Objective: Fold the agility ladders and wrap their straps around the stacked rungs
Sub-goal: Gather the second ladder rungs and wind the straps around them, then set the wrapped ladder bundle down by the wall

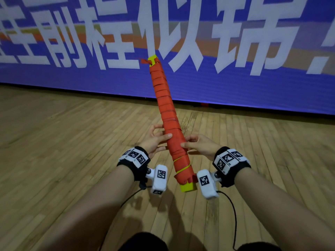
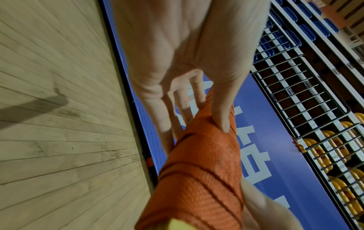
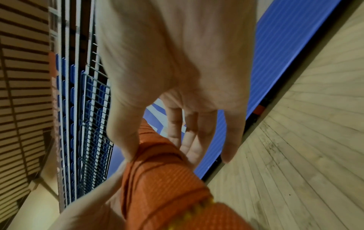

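Note:
The folded agility ladder (image 1: 166,109) is a long stack of yellow rungs wound along its length in orange strap (image 2: 202,179), held above the floor and pointing away from me. Yellow rung ends show at the near end (image 1: 188,187) and the far end (image 1: 153,59), where a short strap tail (image 1: 144,61) sticks out. My left hand (image 1: 159,134) holds the bundle's near third from the left, thumb (image 2: 222,123) on top and fingers beneath. From the right, my right hand (image 1: 188,142) grips it just opposite, its thumb (image 3: 126,147) pressed on the strap (image 3: 163,186).
A wooden plank floor (image 1: 72,142) lies below. A blue banner with white characters (image 1: 235,78) stands along the far edge. Behind it the wrist views show metal railings (image 2: 307,93) and rows of seats. Camera cables (image 1: 233,214) hang from my wrists, with my knees below.

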Action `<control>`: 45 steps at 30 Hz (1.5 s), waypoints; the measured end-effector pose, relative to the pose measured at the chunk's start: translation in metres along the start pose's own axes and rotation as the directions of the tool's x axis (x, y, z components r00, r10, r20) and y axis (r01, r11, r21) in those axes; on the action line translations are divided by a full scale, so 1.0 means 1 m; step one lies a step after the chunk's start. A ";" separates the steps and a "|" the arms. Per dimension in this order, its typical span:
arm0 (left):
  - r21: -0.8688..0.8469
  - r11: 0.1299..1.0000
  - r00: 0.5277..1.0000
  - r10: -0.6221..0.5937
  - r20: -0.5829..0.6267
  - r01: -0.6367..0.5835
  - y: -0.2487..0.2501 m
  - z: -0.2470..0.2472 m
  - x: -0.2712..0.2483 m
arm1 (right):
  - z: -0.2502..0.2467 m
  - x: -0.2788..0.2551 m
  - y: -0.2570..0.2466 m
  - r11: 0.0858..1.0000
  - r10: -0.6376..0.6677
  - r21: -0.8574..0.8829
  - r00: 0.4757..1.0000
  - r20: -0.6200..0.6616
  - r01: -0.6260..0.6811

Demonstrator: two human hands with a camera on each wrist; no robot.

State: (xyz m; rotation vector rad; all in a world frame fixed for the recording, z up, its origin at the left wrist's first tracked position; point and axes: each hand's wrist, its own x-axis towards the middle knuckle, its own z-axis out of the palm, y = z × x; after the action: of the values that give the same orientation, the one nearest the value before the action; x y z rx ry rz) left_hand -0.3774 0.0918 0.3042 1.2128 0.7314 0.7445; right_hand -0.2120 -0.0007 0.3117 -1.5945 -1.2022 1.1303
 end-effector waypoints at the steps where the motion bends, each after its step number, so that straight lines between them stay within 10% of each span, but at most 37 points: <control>1: -0.009 1.000 1.000 -0.007 0.004 0.007 0.001 -0.001 0.011 | -0.004 0.009 0.000 0.999 0.013 0.035 1.000 0.007 -0.013; 16: -0.036 0.993 0.987 -0.106 0.120 0.111 0.104 0.036 0.109 | -0.092 0.070 -0.087 0.947 0.123 0.288 0.988 0.088 -0.144; 45: 0.149 0.953 0.954 0.236 0.186 -0.265 0.644 0.342 0.164 | -0.448 -0.025 -0.575 0.978 -0.164 0.115 0.984 -0.071 0.171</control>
State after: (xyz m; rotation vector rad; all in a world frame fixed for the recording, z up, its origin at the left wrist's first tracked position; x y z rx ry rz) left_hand -0.0748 0.1619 0.9838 1.5271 0.5154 0.7888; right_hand 0.0793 0.0526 0.9783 -1.3992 -1.1822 1.0193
